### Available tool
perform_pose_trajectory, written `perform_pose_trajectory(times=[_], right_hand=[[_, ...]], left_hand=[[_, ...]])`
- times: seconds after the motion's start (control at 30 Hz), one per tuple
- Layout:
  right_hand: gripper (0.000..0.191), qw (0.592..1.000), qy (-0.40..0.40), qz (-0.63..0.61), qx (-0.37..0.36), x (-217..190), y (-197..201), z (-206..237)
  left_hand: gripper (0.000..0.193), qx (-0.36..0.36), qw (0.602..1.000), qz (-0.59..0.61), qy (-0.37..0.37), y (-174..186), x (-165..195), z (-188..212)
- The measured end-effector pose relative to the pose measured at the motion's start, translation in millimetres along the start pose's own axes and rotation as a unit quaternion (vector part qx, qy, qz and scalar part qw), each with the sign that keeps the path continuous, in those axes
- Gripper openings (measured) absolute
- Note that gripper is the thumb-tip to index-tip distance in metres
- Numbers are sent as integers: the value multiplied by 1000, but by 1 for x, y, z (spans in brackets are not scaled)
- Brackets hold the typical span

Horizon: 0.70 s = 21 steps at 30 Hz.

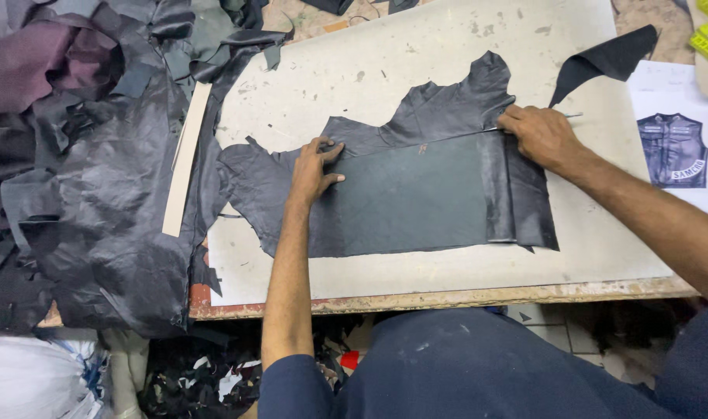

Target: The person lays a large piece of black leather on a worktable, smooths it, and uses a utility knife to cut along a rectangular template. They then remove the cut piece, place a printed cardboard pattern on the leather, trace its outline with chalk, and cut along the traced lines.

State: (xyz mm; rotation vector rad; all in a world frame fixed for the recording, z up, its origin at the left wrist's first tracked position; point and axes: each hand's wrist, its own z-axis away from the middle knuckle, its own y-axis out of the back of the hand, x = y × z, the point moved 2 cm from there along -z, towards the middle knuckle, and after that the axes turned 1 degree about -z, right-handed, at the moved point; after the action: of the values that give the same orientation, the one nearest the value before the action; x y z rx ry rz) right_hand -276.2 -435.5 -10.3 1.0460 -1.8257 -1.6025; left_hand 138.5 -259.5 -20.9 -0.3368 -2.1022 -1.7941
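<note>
Nearest, the left hand [313,169] lies flat, fingers spread, pressing a grey pattern piece [412,194] onto black leather [447,105] spread across the pale surface [354,70]. Farther right, the right hand [541,133] is closed around a thin tool [572,116] at the pattern's top edge. Beyond lies a leather scrap [606,60].

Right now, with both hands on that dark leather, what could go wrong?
The left hand alone pins the flat pattern piece on the black leather; if it slides, the line could wander. The right hand holds a thin tool, its tip hidden, near its own fingers, so a slip might nick them. The leather's folded right edge may bunch and distort the shape.
</note>
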Motion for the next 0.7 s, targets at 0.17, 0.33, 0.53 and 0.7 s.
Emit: perform_pose_trajectory(times=[0.17,0.33,0.53,0.7], right_hand=[[32,999,-36,30,11,52,22,53],[35,986,-74,144,-22,87,55,97],[11,979,-157,118,58,16,61,121],[35,984,-168,-54,32,-130,22,127]], left_hand=[[83,3,1000,-12,-4,1,7,2],[83,14,1000,-15,7,4,19,8],[91,-20,996,-67,57,10,28,10],[77,154,972,-178,16,-20,67,9]])
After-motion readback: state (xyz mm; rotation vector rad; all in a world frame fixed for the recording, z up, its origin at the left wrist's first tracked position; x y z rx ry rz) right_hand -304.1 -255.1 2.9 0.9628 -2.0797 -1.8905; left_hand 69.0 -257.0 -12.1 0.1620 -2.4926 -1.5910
